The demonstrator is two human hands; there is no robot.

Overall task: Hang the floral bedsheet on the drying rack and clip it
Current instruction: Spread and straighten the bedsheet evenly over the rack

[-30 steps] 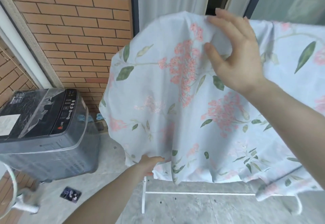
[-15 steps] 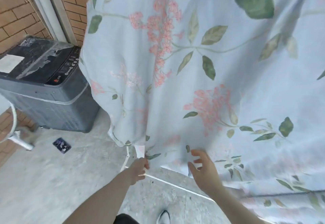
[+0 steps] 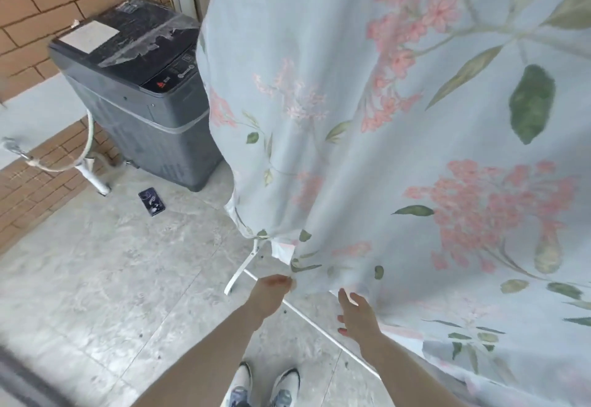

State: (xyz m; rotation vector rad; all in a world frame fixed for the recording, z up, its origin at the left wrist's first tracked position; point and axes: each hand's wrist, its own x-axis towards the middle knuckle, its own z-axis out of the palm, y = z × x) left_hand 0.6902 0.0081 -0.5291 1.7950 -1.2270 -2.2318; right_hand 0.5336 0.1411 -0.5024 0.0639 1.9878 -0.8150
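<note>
Left hand (image 3: 271, 290): pinching the bedsheet (image 3: 399, 157) at its hem.
Right hand (image 3: 356, 314): fingers spread, empty, under the hem.
Advice: pull evenly along the drying rack (image 3: 238, 274).

Soft daylight, motion blur, wide-angle edge distortion

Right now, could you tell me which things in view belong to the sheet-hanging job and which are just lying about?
Job:
floral bedsheet
drying rack
left hand, gripping the hem
right hand, open beside the hem

Lying about:
washing machine
phone on floor
hose
</note>
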